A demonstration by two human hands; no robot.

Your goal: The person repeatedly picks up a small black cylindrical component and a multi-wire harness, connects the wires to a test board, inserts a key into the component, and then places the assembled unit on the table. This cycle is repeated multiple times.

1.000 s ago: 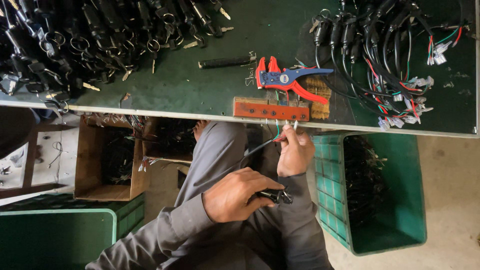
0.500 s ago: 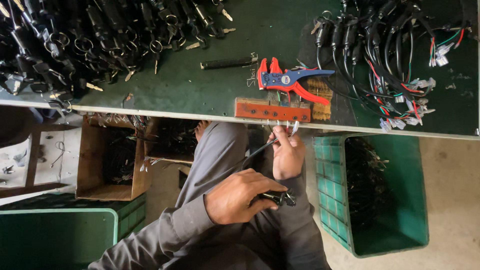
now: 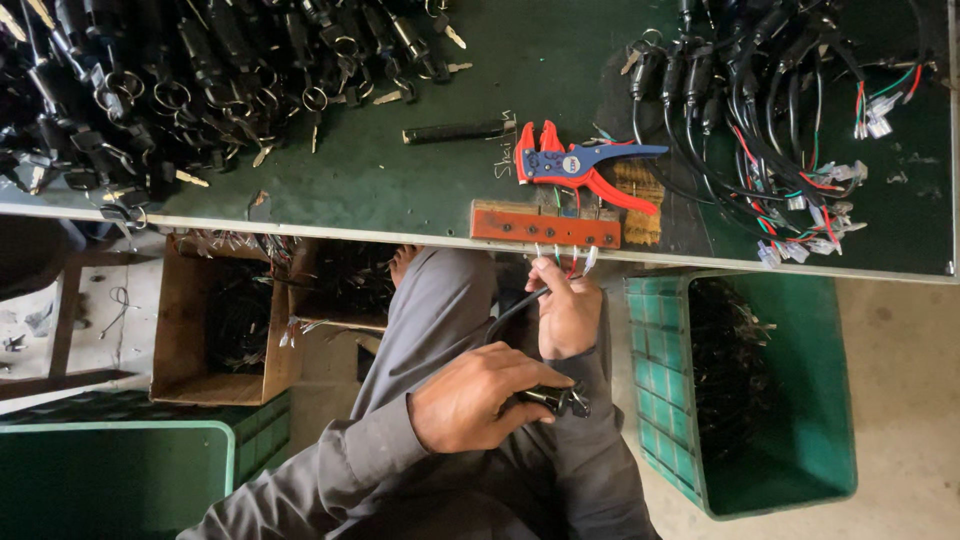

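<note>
Black cable point(image 3: 515, 310) with a black metal switch body point(image 3: 555, 400) at its lower end is what both my hands are on, down in my lap just below the edge of the dark green counter point(image 3: 400, 190). My left hand point(image 3: 475, 400) wraps the switch body, fingers point(image 3: 530, 380) curled shut around it so only its end with a small metal tip pokes out to the right. My right hand point(image 3: 568, 312) is higher, close under the counter edge, fingers pinched together on the cable's upper end, where thin coloured wire ends point(image 3: 575, 260) fan out in white, green and red. Those wire ends reach up to a flat reddish-brown wooden block point(image 3: 545, 226) that lies along the counter's front edge; I cannot tell whether they touch it.

Just behind the block lies a red-and-blue wire stripper point(image 3: 580, 165), handles pointing right, with a slim black cylinder point(image 3: 455, 131) to its left. A heap of black switches with keys and rings point(image 3: 180, 80) covers the counter's left part, and a bundle of black cables with coloured leads point(image 3: 770, 110) fills the right. Under the counter, an open brown cardboard box point(image 3: 220, 320) stands to my left and a green plastic crate point(image 3: 770, 400) of dark parts stands to my right. My grey sleeves and trousers fill the space between them.
</note>
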